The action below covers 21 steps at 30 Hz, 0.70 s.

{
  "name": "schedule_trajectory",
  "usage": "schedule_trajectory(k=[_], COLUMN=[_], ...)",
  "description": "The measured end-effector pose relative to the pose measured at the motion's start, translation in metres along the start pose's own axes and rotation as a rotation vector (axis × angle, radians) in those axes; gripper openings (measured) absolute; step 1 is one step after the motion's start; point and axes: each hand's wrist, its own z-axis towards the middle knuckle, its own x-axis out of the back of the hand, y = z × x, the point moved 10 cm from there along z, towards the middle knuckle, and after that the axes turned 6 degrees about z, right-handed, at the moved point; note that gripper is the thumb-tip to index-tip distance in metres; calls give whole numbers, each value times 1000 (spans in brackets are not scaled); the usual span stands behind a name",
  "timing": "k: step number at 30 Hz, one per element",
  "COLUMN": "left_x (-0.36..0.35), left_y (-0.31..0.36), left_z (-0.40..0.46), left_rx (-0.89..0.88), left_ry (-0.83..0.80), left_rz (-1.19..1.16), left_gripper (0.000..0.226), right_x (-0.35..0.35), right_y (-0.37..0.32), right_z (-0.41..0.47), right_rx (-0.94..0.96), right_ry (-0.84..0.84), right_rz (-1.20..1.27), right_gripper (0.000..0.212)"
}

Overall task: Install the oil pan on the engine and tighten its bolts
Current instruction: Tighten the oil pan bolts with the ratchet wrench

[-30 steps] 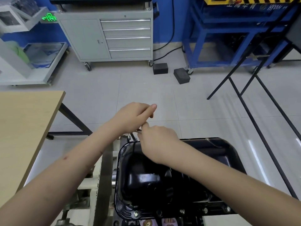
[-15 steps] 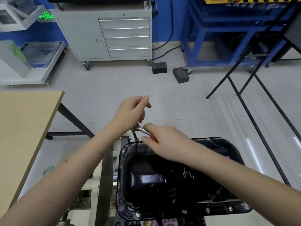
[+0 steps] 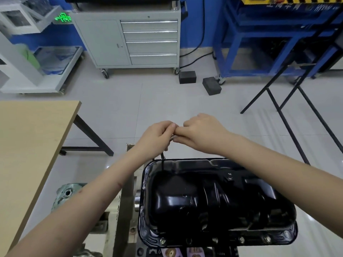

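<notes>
A wood desk [image 3: 31, 145] stands on my left, on black legs. Far off by the blue wall is a grey cabinet [image 3: 130, 38] with four drawers, on little wheels. Two black blocks [image 3: 199, 81] lie on the floor just in front of it. A blue frame [image 3: 259, 43] stands at the back right, and a thin black rack [image 3: 289, 108] leans across the floor on the right. A white cart [image 3: 37, 58] sits at the back left.

The black pan [image 3: 213, 201] is right below me, low in the middle. It sits on the engine [image 3: 118, 210], and only bits of the engine show beside it on the left and under it. Small bolts [image 3: 215, 239] sit in a row along the near rim of the pan.

My two arms reach out over the pan and hide part of its left and right sides. My hands meet above the far left corner of the pan. My left hand [image 3: 157, 135] has its fingers curled round the top of a thin tool [image 3: 163, 156]. The tool goes straight down from that hand to the far left rim of the pan. My right hand [image 3: 199, 133] is curled too, and its thumb and fingers pinch the shiny top of the tool, right against my left hand. My hands hide most of the tool, so I cannot tell what kind it is.
</notes>
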Motion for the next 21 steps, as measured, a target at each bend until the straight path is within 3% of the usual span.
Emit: schedule_trajectory(k=[2, 6, 8, 14, 21], left_x=[-7, -5, -5, -14, -11], left_y=[3, 3, 2, -2, -6], left_z=[2, 5, 6, 9, 10], left_rx=[-7, 8, 2, 20, 47], left_ry=[-55, -60, -94, -263, -210], left_rz=[-22, -98, -115, -82, -94], left_gripper=[32, 30, 30, 31, 30], right_x=[8, -11, -12, -33, -32], right_y=[0, 9, 8, -10, -7], right_z=[-5, 0, -3, -26, -28], right_rx=[-69, -178, -226, -512, -518], right_ry=[56, -107, -108, -194, -147], right_rz=[-33, 67, 76, 357, 449], right_gripper=[34, 46, 46, 48, 33])
